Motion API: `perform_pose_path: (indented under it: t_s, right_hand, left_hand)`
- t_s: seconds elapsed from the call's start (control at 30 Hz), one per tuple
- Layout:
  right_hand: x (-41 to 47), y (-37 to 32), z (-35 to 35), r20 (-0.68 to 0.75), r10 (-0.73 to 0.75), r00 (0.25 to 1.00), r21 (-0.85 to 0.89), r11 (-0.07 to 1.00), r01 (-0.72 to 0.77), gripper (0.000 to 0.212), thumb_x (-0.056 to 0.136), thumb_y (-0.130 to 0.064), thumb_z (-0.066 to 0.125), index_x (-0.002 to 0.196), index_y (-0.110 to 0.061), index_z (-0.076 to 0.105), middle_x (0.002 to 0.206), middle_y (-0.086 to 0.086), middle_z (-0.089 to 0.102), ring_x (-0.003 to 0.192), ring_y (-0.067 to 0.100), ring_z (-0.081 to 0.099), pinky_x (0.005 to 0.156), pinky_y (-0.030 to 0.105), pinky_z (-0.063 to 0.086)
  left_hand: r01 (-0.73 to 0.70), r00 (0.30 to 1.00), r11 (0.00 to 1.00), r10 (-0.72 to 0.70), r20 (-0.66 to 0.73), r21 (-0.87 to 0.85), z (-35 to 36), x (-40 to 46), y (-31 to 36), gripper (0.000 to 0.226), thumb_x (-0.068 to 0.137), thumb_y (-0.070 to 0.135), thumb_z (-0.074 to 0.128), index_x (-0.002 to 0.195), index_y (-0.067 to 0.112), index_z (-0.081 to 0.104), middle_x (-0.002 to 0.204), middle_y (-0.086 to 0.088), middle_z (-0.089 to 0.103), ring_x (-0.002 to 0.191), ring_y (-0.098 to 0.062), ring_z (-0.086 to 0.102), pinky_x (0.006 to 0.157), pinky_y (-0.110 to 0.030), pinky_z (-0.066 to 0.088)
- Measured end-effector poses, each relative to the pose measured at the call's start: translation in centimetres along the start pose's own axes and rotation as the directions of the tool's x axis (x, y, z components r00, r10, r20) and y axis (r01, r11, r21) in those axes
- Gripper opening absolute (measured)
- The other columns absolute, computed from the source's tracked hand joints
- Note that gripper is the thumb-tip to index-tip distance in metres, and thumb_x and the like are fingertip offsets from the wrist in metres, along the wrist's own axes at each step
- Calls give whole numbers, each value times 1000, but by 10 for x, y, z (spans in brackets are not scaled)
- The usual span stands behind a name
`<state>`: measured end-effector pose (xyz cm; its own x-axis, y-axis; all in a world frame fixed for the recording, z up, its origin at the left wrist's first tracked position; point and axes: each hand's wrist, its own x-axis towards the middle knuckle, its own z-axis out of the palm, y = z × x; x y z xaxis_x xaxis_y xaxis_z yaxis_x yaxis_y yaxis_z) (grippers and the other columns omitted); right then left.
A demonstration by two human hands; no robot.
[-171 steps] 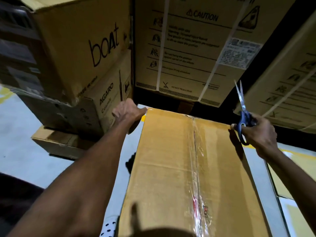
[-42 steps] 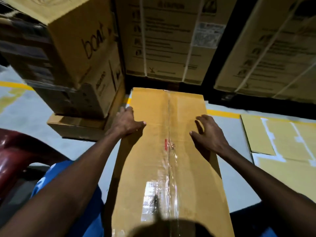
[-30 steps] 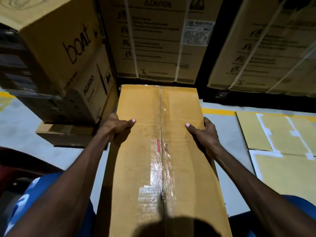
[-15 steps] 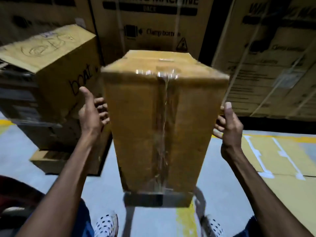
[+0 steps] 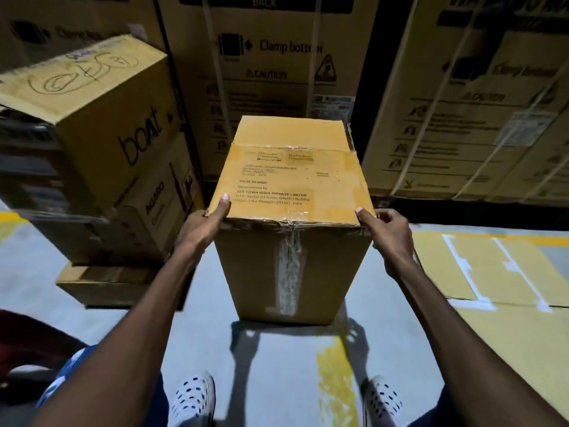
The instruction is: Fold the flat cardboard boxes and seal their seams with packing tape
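Head view, and the cardboard box (image 5: 292, 223) is our landmark: it stands upright on the grey floor (image 5: 203, 334), squarely between the person's two spotted shoes and the wall of strapped cartons (image 5: 264, 72) behind it. To its left, the boat carton (image 5: 101, 118) tops a stack; to its right, flat cardboard sheets (image 5: 492, 272) lie on the floor, waiting their turn. Top flaps look folded in but untaped from here, while the tape strip (image 5: 288, 272) runs down the near face. Left hand (image 5: 203, 226) grips the box's near-left top corner, thumb pressed flat on the printed flap, fingers hidden round the side. Right hand (image 5: 389, 232) holds the near-right corner, fingers curled on the edge. Good practice now, I'd say: keep both corners pinned so the flaps sit flush, square the box to the floor, and only then free one hand for tape. Let a corner lift and the seam will gape.
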<state>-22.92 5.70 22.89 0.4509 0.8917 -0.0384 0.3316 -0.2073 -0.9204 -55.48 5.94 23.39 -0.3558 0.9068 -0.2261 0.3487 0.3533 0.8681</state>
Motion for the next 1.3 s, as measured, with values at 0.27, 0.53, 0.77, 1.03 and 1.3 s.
perform_pose_path:
  t_s: [0.27, 0.53, 0.77, 1.03, 1.3]
  right_hand:
    - [20, 0, -8, 349, 215, 912, 157, 946, -283, 22, 97, -36, 62, 107, -18, 68, 128, 26, 61, 116, 43, 56, 84, 58, 49]
    - [11, 12, -35, 303, -54, 952, 275, 961, -33, 11, 99, -22, 61, 104, -16, 69, 91, 17, 65, 75, 29, 56, 61, 37, 44]
    - [-27, 46, -64, 501, 94, 860, 13, 993, -117, 53, 70, -3, 85, 120, -10, 69, 97, 4, 78, 79, 17, 72, 60, 29, 55]
    - [-70, 65, -64, 586, 180, 790, -66, 982, -175, 48, 74, -45, 84, 112, -19, 69, 88, -6, 76, 81, 18, 72, 66, 32, 54]
    - [-102, 113, -71, 551, 118, 826, 42, 985, -169, 79, 67, -29, 93, 134, -23, 51, 118, -4, 71, 100, 14, 71, 76, 27, 57]
  left_hand:
    - [35, 996, 969, -14, 86, -246, 14, 19, 14, 41, 97, 40, 61, 126, 11, 63, 113, -8, 69, 85, -21, 66, 98, -45, 50]
    - [-287, 943, 925, 319, 99, -250, 3, -15, 3, 30, 99, 27, 60, 129, 22, 61, 98, 19, 72, 91, 3, 69, 77, -14, 53]
    - [-169, 886, 975, 213, 411, -142, -28, -46, -55, 84, 62, 34, 93, 133, 31, 48, 112, 13, 68, 99, -9, 69, 68, -18, 57]
    - [59, 806, 993, -108, 582, 104, -19, -91, -121, 89, 58, 26, 96, 133, 32, 49, 116, 6, 72, 105, -20, 69, 77, -40, 61]
    - [-1, 801, 999, 24, 599, -39, -2, -114, -167, 87, 70, 20, 90, 142, 21, 40, 124, 11, 70, 113, -9, 67, 86, -24, 57]
